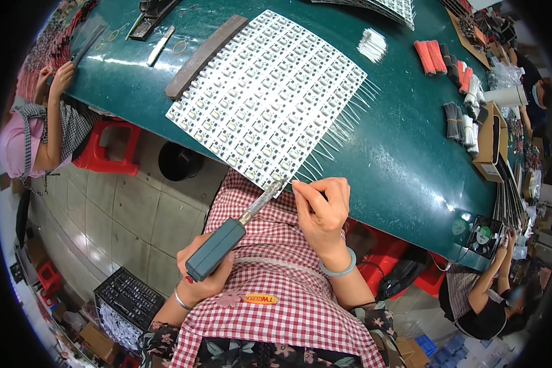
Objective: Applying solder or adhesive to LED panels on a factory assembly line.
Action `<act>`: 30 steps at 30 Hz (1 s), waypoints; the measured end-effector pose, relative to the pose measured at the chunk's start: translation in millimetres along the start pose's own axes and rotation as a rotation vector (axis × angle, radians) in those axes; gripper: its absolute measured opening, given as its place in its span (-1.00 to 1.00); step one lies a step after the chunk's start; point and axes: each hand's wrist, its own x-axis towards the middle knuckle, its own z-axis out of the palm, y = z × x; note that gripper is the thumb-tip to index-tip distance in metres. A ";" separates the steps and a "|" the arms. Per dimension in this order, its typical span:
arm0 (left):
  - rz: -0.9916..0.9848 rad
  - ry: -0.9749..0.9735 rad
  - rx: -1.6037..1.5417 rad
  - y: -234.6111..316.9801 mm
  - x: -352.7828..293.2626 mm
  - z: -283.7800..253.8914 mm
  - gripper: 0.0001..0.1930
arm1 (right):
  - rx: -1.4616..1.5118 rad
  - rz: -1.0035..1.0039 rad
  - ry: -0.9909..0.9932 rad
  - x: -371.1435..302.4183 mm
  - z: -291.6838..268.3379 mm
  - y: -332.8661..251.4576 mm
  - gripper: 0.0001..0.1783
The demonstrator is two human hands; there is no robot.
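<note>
My left hand (213,279) is closed around the dark green handle of a soldering iron (218,247). Its metal tip touches the near corner of a white circuit board panel (257,98) covered with rows of small components. At that same corner, my right hand (325,211) pinches a thin white wire between thumb and forefinger, mostly hidden by the fingers. More thin white wires (346,126) stick out along the panel's right edge. The panel lies on a green table, its near corner reaching past the table edge. A dark bar (205,58) rests along its far-left side.
Bundles of white wires (372,46), red wires (430,57) and grey wires (454,121) lie on the table (405,165). A cardboard box (490,144) and a small fan (484,236) stand at right. Co-workers sit at left and right. A black bin (181,161) is below.
</note>
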 end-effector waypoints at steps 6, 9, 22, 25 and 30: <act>-0.021 -0.009 -0.003 1.9 0.4 -1.1 -0.78 | -0.012 0.008 -0.031 0.3 -1.9 -1.5 -0.73; -0.014 -0.010 -0.014 1.5 0.6 -0.2 -0.78 | -0.018 0.008 -0.037 0.8 -1.6 -1.7 -0.74; -0.033 0.024 -0.054 -4.8 -7.5 -0.2 -0.76 | -0.028 -0.008 -0.054 2.1 -3.0 -2.3 -0.76; -0.014 0.038 -0.039 -8.5 -10.9 0.3 -0.74 | -0.042 -0.007 -0.051 1.1 -2.3 -1.9 -0.76; 0.006 0.042 -0.006 -8.0 -10.4 2.6 -0.74 | -0.037 0.001 -0.053 1.7 -2.7 -2.0 -0.76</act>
